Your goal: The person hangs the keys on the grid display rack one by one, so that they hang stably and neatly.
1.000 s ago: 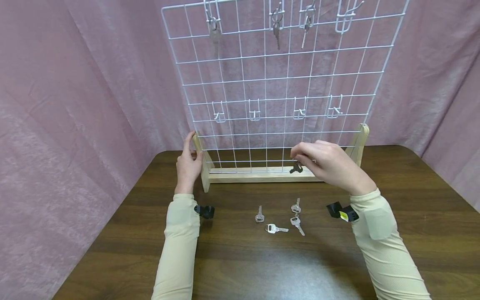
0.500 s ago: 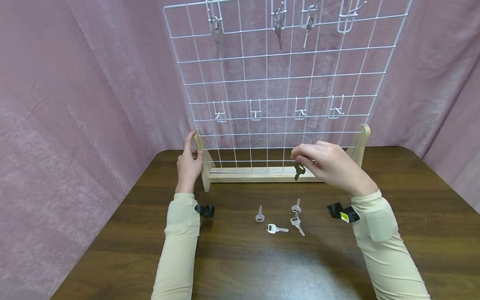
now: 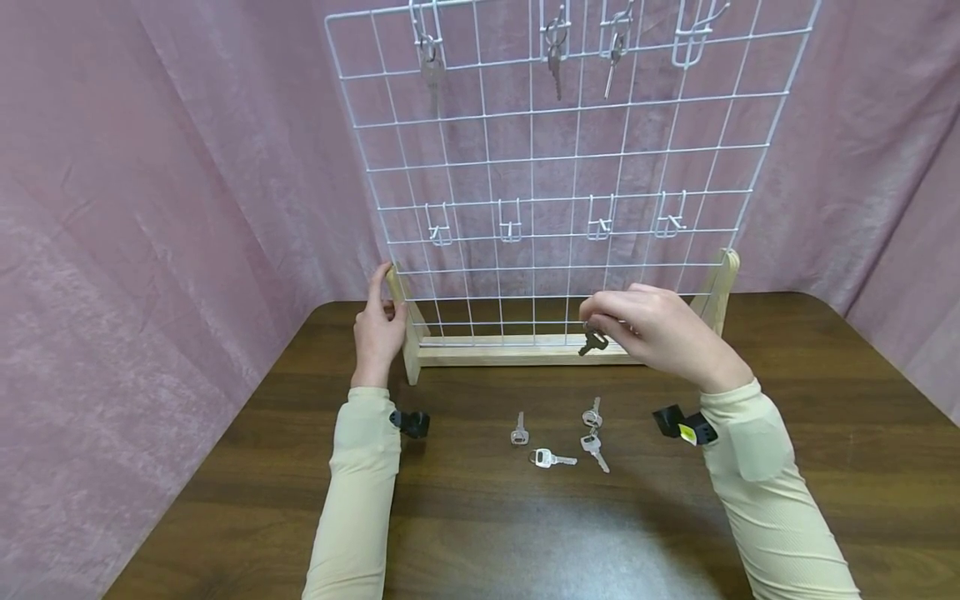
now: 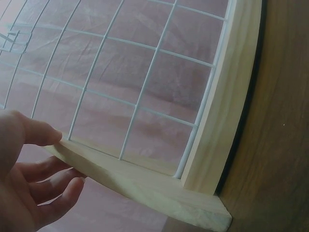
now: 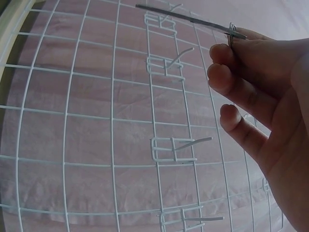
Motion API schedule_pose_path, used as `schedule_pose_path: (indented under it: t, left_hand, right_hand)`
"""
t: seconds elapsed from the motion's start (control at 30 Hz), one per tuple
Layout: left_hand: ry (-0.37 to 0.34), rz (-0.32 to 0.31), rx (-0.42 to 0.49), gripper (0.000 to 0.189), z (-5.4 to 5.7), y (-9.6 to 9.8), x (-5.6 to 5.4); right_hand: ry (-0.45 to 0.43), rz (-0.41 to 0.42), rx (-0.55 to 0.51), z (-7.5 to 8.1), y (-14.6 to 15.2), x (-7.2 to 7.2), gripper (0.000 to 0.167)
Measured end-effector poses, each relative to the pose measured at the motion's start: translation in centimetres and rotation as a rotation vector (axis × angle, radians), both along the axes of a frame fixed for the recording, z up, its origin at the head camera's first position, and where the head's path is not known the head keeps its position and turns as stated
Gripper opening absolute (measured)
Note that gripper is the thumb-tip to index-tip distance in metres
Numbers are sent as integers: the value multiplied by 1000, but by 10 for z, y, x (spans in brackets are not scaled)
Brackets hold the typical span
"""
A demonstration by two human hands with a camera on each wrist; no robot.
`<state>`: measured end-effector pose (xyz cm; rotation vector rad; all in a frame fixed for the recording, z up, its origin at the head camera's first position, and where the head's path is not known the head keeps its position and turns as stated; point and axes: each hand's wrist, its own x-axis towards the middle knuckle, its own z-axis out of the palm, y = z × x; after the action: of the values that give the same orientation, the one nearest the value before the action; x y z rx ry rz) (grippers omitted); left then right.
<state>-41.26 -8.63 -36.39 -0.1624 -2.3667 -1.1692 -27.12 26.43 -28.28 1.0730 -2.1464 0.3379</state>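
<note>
My right hand [image 3: 648,329] pinches a key [image 3: 594,341] by its small ring, in front of the lower part of a white wire grid [image 3: 532,157]. In the right wrist view the key [image 5: 188,19] sticks out from the fingertips, with the ring between thumb and finger. My left hand [image 3: 377,333] grips the upper end of the grid's left wooden foot [image 3: 409,342]. The left wrist view has the thumb on one side of this wood [image 4: 130,181] and the fingers on the other.
Several loose keys [image 3: 553,457] lie on the brown table [image 3: 465,533]. Keys on rings [image 3: 555,54] hang from three upper hooks; the upper right hook [image 3: 690,42] holds none. A lower row of bare hooks [image 3: 510,229] crosses the grid. Pink curtain [image 3: 187,167] surrounds the table.
The key has swung below my right fingertips, hanging more steeply half a second ago and tilting left now. Both hands have stayed nearly in place.
</note>
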Motion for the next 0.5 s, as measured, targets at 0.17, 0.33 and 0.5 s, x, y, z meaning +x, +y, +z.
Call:
schedule_pose_path:
  t: [0.17, 0.33, 0.5]
  left_hand:
    - [-2, -7, -4, 66, 1, 0, 1]
    - [-16, -5, -1, 65, 1, 0, 3]
    - [-19, -6, 5, 65, 2, 0, 3]
  right_hand:
    - [3, 1, 4, 1, 0, 1, 18]
    - [40, -29, -4, 1, -1, 3, 16]
    - [77, -60, -31, 3, -1, 5, 13]
